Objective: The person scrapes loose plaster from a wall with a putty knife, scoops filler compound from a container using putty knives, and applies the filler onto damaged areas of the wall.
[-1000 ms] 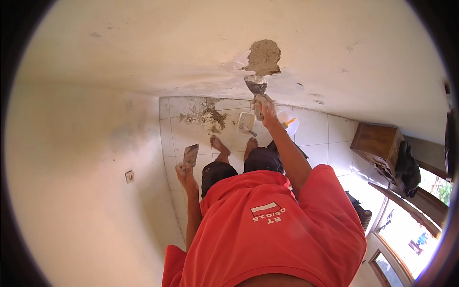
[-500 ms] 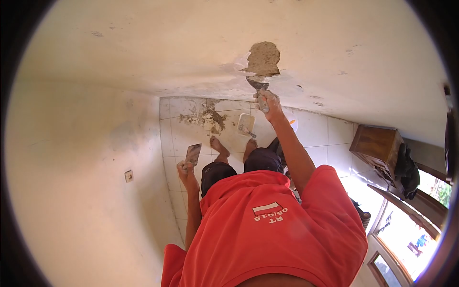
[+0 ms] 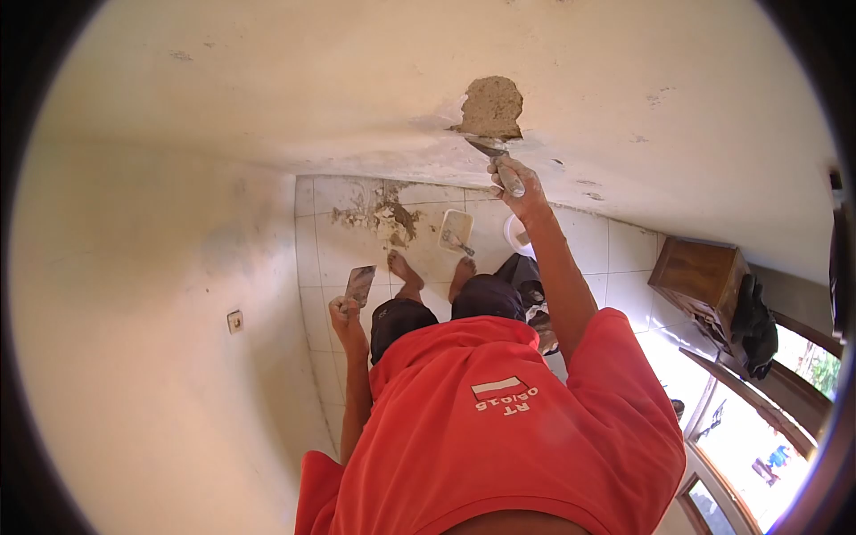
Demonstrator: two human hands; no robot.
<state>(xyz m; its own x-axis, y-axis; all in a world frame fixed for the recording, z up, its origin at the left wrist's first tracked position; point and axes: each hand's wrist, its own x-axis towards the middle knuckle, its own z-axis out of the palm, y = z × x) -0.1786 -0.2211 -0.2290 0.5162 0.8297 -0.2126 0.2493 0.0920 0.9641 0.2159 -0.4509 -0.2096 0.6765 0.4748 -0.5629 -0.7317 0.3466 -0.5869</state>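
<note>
My right hand [image 3: 519,185] is closed on the handle of a putty knife [image 3: 489,150]. Its blade lies against the wall at the lower edge of a rough brown patch [image 3: 492,108] of bare plaster. Smooth whitish filler borders the patch on its left. Lower and to the left, my left hand [image 3: 348,318] grips a flat scraper [image 3: 360,285], whose wide blade points up, away from the wall patch.
On the tiled floor [image 3: 428,194] lie plaster debris [image 3: 392,223], a white tray [image 3: 456,219] with a tool in it and a white bucket [image 3: 512,234], partly behind my right arm. A wooden cabinet [image 3: 698,272] stands right; a socket [image 3: 234,321] is on the left wall.
My right hand has shifted right and slightly down, and the putty knife has turned so its blade is angled at the patch's lower edge. My left hand has barely moved.
</note>
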